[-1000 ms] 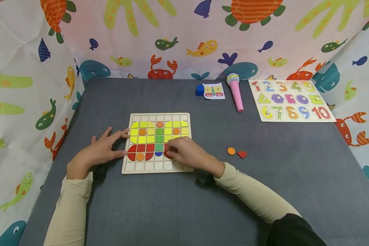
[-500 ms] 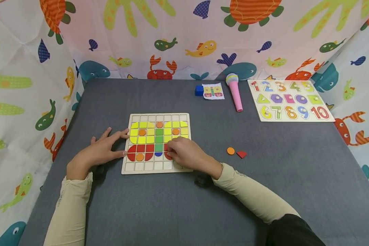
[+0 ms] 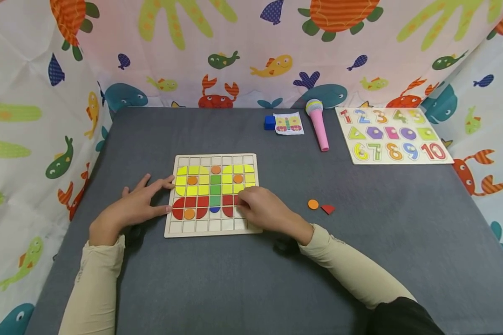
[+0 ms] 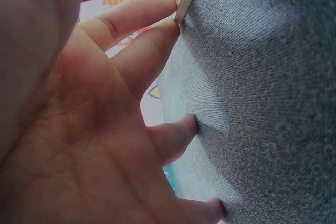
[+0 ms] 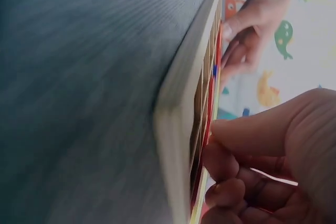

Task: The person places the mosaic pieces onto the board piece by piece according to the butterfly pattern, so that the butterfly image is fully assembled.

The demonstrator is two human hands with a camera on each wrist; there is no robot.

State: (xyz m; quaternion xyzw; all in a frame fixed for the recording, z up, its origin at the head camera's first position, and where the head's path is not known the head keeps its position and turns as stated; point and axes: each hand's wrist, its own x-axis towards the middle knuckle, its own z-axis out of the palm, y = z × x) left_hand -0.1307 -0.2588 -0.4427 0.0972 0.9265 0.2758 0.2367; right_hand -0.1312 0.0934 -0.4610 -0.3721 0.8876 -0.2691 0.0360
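Note:
A wooden grid board (image 3: 209,227) lies on the table, holding yellow, red, green, orange and blue flat pieces. My left hand (image 3: 130,209) rests at its left side, fingers spread; thumb and a fingertip touch the board's edge, plain in the left wrist view. Over the board's lower right my right hand (image 3: 264,209) is bent, thumb and index finger (image 5: 220,161) close together at the surface. Whether a piece sits between them is hidden. Just left of these fingertips lies a red piece (image 3: 228,212). The cells under the right hand are covered.
To the board's right lie a loose orange disc (image 3: 313,204) and a red quarter-shaped piece (image 3: 328,209). Farther back are a blue block (image 3: 269,123), a pattern card (image 3: 288,123), a pink toy microphone (image 3: 318,125) and a number puzzle board (image 3: 396,136). Printed curtains enclose the table.
My right hand has shifted slightly right, uncovering a red piece in the lower row. My left hand stays at the board's edge. The view has drifted a little.

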